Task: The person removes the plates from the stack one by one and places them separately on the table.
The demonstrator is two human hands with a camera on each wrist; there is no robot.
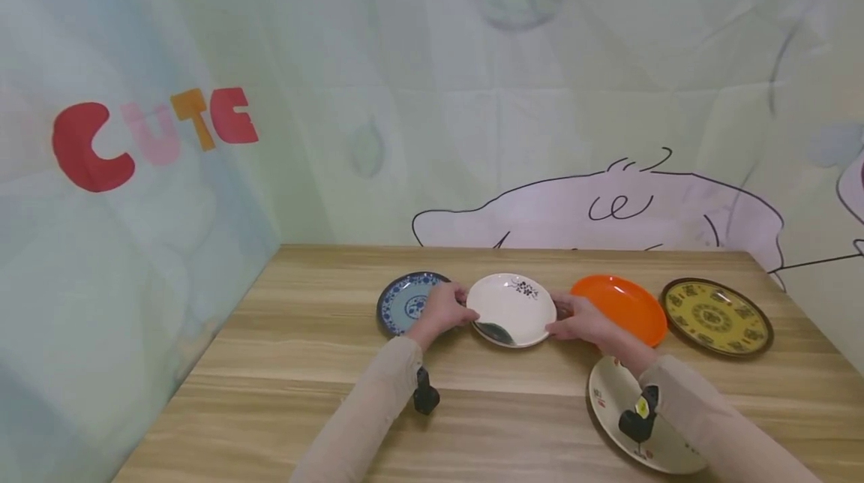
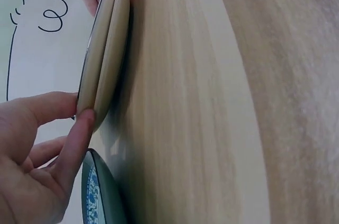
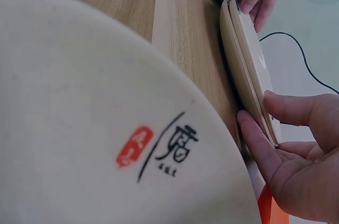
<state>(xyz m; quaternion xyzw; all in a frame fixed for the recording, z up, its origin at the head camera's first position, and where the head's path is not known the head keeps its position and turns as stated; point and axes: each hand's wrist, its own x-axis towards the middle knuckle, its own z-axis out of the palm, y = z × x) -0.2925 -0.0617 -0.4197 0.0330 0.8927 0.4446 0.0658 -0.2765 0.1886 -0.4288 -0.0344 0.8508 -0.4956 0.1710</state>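
A white plate point(image 1: 506, 310) with dark flowers and a green leaf mark sits between my two hands near the table's far side. Both wrist views show two plates stacked together point(image 2: 104, 60), rims nearly touching. On the left rim, my left hand point(image 1: 442, 312) pinches the stack between thumb and fingers. My right hand point(image 1: 583, 320) grips the opposite rim, its thumb on the upper plate and a finger point(image 3: 259, 142) low against the underside. Whether the stack touches the table is unclear. The blue patterned plate point(image 1: 394, 310) lies partly behind my left hand.
An orange plate point(image 1: 621, 307) lies close to my right hand, with a yellow patterned plate point(image 1: 718, 318) farther right. Under my right forearm is a cream plate point(image 1: 610, 397), large in the right wrist view. Printed cloth point(image 1: 405, 130) hangs behind the wooden table point(image 1: 283, 393).
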